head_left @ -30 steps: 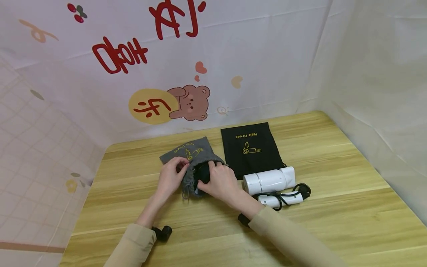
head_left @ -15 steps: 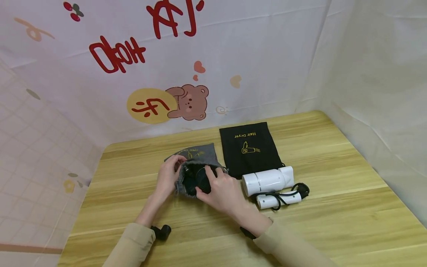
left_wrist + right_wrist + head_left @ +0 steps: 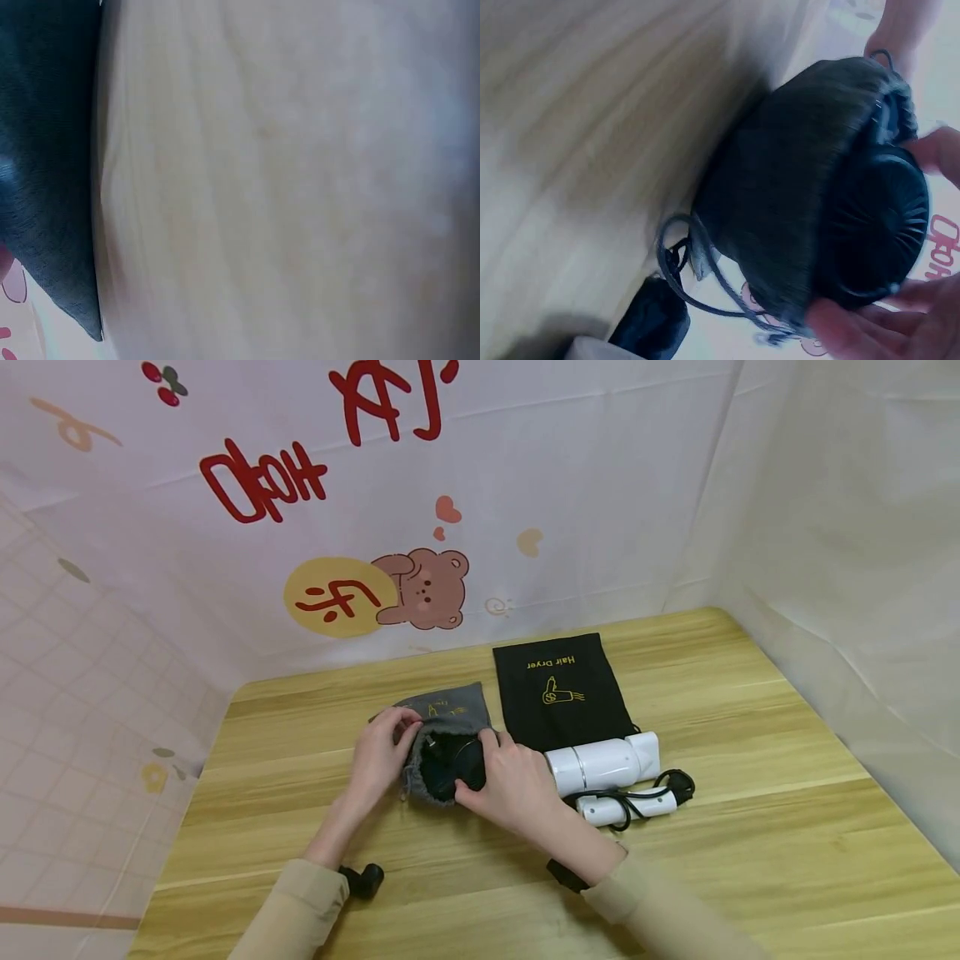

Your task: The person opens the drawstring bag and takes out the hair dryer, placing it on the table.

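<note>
A grey drawstring bag with a yellow dryer print lies on the table, its mouth toward me. Inside sits a black hair dryer, whose round ribbed end shows at the opening. My left hand pinches the left side of the bag's rim. On the other side, my right hand spans the round end of the dryer, thumb below and fingers above, close against the rim. The rest of the dryer is hidden by cloth. In the left wrist view only the bag's side and bare wood show.
A black bag printed "Hair Dryer" lies flat at the back. Right of my right hand lies a white hair dryer, its cord wound round the handle. A printed cloth hangs behind the wooden table.
The bag's mouth has turned toward me, showing more of its inside. My right hand and the dryer's round end have shifted slightly right over the last half second. The left hand stays at the rim.
</note>
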Motion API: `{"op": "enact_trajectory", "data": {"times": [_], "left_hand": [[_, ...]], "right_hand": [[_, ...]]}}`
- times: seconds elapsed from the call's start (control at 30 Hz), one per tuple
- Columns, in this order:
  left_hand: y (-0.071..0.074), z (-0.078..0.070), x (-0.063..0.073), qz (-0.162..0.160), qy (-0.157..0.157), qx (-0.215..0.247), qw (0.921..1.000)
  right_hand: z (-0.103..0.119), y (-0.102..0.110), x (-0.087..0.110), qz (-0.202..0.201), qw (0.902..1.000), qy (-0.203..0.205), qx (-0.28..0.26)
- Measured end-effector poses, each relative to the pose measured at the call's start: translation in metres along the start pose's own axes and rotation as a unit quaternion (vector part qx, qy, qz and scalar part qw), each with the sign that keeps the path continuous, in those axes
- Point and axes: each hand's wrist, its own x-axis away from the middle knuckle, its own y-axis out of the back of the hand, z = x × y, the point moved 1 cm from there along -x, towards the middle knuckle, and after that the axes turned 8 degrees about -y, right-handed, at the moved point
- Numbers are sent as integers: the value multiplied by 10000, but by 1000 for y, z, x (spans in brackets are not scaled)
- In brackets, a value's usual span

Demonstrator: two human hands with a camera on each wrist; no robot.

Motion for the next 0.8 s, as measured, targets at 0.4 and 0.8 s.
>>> {"op": "enact_trajectory", "data": {"times": [0.4, 0.8], "left_hand": [[9, 2, 15, 761, 217, 705, 9944], [10, -3, 31, 798, 375, 593, 9943]], "right_hand": [[-9, -3, -8, 1039, 9943, 181, 163], [-11, -10, -33, 1908, 9815, -120, -70]]}}
